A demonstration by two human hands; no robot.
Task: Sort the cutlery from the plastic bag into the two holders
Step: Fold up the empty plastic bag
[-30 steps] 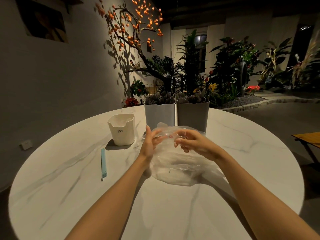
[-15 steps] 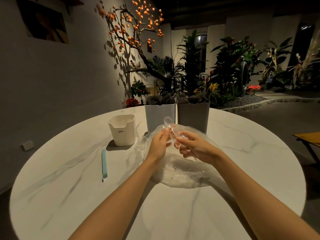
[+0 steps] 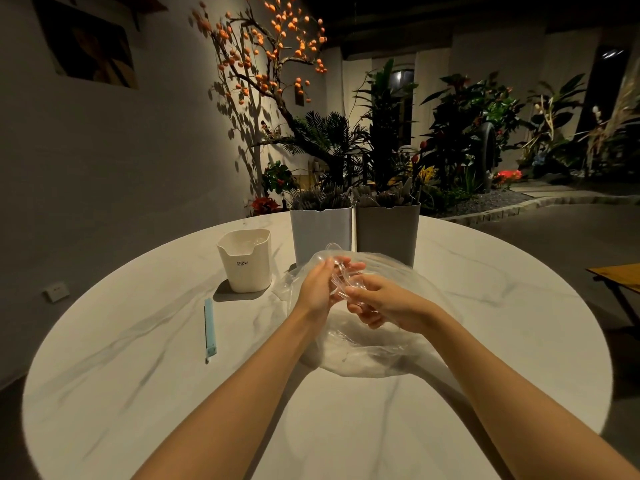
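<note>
— Hands first: where are they?

— Centre of the frame, both raised over the plastic bag (image 3: 360,344). The left hand (image 3: 320,285) has its fingers curled round a bunch of clear cutlery (image 3: 341,277); the right hand (image 3: 384,301) pinches the lower end of the same bunch with curled fingers. The two hands are touching or nearly so.

— And the bag itself?

— Crumpled on the white marbled table (image 3: 138,358), spreading from just under the hands toward the lower centre. Whether more pieces lie inside it, I cannot tell; the plastic is too glossy and the cutlery transparent.

— Holders?

— Two tall ones stand side by side above the hands, at the table's far edge: the white holder (image 3: 320,233) on the left, the grey holder (image 3: 388,232) touching it on the right. Both already show dark handles or tines sticking out of the top.

— Anything else on the table?

— A cream cup (image 3: 246,261) with small lettering, left of the white holder and apart from it. Below that, in the left middle of the frame, a light blue strip (image 3: 209,329) lies flat. Plants and a branch with orange fruit fill the upper background.
</note>
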